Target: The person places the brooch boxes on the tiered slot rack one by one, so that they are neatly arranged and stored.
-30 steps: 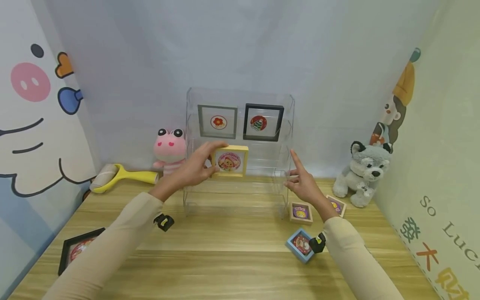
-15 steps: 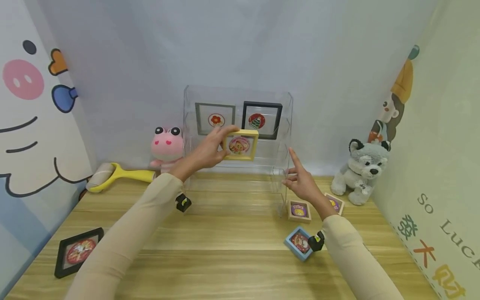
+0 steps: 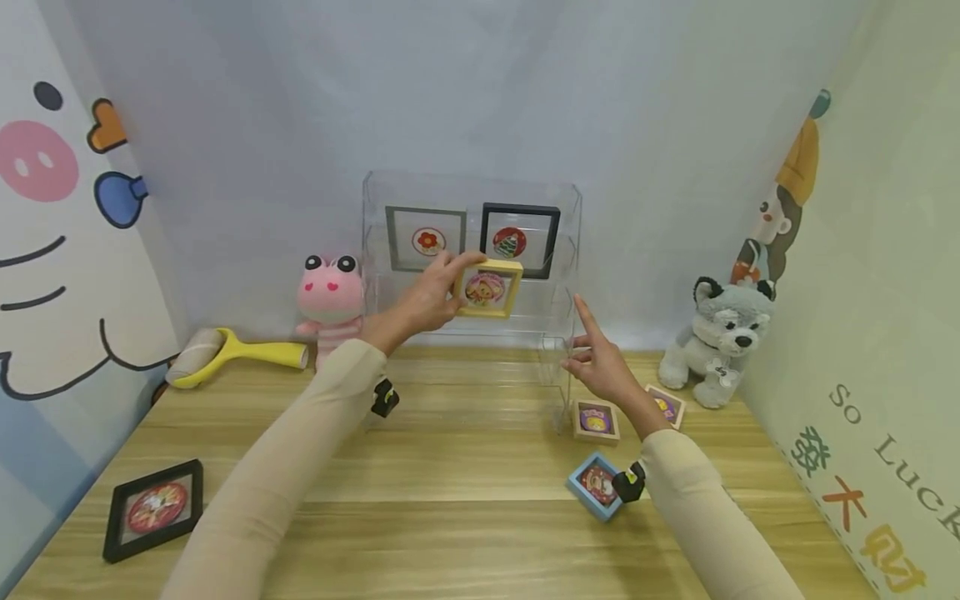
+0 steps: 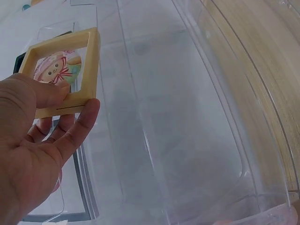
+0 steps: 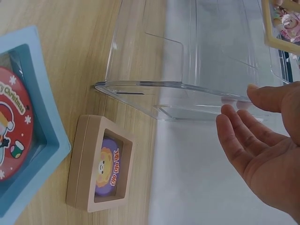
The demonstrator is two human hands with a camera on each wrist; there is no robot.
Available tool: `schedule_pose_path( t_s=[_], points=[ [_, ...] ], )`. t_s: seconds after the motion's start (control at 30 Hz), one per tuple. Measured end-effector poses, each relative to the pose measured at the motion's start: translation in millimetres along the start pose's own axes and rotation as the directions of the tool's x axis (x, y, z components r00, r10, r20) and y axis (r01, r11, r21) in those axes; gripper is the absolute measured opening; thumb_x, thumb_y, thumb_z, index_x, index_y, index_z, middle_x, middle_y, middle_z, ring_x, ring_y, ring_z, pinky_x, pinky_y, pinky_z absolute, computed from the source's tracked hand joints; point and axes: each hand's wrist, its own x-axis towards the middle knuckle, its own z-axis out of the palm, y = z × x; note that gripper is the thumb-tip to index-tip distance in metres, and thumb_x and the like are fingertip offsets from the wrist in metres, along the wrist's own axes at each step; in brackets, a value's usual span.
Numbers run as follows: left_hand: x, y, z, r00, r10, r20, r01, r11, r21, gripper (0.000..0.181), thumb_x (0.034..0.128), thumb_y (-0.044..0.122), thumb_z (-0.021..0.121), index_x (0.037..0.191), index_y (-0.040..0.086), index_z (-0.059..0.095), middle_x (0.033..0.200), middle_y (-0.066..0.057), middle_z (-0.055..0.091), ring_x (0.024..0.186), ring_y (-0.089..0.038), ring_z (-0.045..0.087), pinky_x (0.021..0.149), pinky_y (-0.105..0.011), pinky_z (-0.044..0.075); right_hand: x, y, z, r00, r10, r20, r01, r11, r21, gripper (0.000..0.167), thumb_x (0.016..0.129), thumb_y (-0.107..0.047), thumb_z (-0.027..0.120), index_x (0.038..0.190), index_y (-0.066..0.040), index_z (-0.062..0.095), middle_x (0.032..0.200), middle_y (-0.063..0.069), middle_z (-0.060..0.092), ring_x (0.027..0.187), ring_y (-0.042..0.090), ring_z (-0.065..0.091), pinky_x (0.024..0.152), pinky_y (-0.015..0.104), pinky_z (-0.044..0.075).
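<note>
My left hand [image 3: 433, 293] pinches a small yellow frame [image 4: 89, 96] by its left side, thumb on the front and fingers behind. A round cartoon badge shows inside it. The held frame is in front of the clear acrylic tiered stand [image 3: 427, 335], at about its middle height. On the stand's upper tier lean a grey frame [image 3: 388, 242] with a red flower and a black frame [image 3: 521, 207] with a Christmas tree. At the stand's right side is my right hand [image 3: 606, 367], index finger straight and fingertips at the clear side panel [image 5: 197, 89], holding nothing.
A blue frame [image 5: 44, 108] and two light wooden frames, one nearer [image 5: 86, 164], lie right of the stand. Another black frame [image 3: 120, 521] lies at the left. A yellow-handled roller [image 3: 266, 353], pink plush [image 3: 330, 292] and grey plush dog [image 3: 723, 333] stand along the back.
My left hand has carried the yellow frame up and to the right, in front of the upper frames' lower edges. My right hand stays beside the stand. The view has shifted slightly.
</note>
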Motion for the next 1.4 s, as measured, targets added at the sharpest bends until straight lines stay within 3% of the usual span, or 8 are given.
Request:
schedule_pose_path(
  t_s=[0.37,0.6,0.93,1.17,1.4],
  points=[
    [6.9,1.7,8.7,1.0,-0.005,-0.003,0.006,0.999,0.031,0.073,0.0898,-0.006,0.064,0.151,0.026,0.04,0.115,-0.018,0.046,0.097,-0.029,0.053,0.086,-0.044,0.056,1.4,-1,1,1.0,0.001,-0.005,-0.001,1.0,-0.003,0.1,0.091,0.005,0.064,0.162,-0.024,0.0,0.128,0.037,0.055,0.103,0.045,0.068,0.075,0.04,0.062],
    [11.5,5.3,15.7,1.0,0.017,-0.004,-0.017,0.998,0.053,0.072,0.0876,-0.011,0.06,0.149,0.022,0.044,0.113,-0.019,0.05,0.095,-0.029,0.056,0.083,-0.042,0.057,-0.2,0,2,1.0,0.021,0.0,-0.021,1.0,0.007,0.101,0.092,0.004,0.064,0.161,-0.029,-0.001,0.129,0.036,0.054,0.104,0.044,0.068,0.076,0.04,0.062],
    [10.6,4.7,17.8,0.998,0.061,-0.028,-0.057,0.992,0.112,0.063,0.0905,-0.005,0.06,0.147,0.018,0.048,0.11,-0.018,0.055,0.081,-0.024,0.049,0.072,-0.039,0.051,-0.5,-1,2,1.0,0.019,0.0,-0.019,1.0,0.0,0.1,0.092,0.005,0.064,0.162,-0.025,-0.001,0.129,0.037,0.054,0.104,0.045,0.068,0.076,0.041,0.062],
    [11.3,6.4,20.5,0.998,0.055,-0.029,-0.053,0.996,0.066,0.06,0.0917,0.001,0.066,0.147,0.015,0.048,0.115,-0.018,0.058,0.095,-0.029,0.06,0.082,-0.041,0.056,0.0,-1,1,1.0,0.02,0.0,-0.02,1.0,-0.007,0.101,0.092,0.003,0.064,0.161,-0.029,-0.002,0.13,0.036,0.055,0.105,0.044,0.068,0.076,0.041,0.062],
    [13.4,9.1,30.1,0.998,0.032,-0.047,-0.03,0.999,0.045,0.059,0.0907,0.002,0.069,0.145,0.013,0.05,0.112,-0.017,0.06,0.096,-0.028,0.059,0.081,-0.038,0.057,-0.7,-1,1,1.0,0.018,0.0,-0.018,1.0,-0.008,0.1,0.093,0.004,0.063,0.161,-0.028,-0.002,0.13,0.037,0.054,0.105,0.045,0.068,0.076,0.042,0.062]
  ],
)
